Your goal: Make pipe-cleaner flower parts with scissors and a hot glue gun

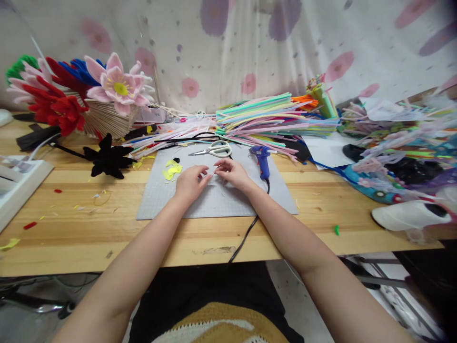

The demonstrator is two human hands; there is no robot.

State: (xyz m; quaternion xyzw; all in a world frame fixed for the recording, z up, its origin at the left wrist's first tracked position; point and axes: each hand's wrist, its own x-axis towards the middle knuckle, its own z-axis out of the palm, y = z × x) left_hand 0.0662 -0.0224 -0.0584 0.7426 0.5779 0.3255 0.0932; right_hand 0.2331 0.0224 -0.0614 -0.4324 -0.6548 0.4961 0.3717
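My left hand hovers over the grey cutting mat, its thumb and fingers apart with nothing visible between them. Facing it, my right hand has its fingers curled and the tips close together; anything held there is too small to make out. Just beyond my hands lie scissors with pale handles. To the right of my right hand, a blue glue gun rests on the mat. Yellow scraps and a small black piece lie left of my left hand.
Bundles of coloured pipe cleaners stretch behind the mat. At left are fuzzy flowers, a black flower and a white power strip. A white device lies at right. The glue gun's black cord crosses the table's front edge.
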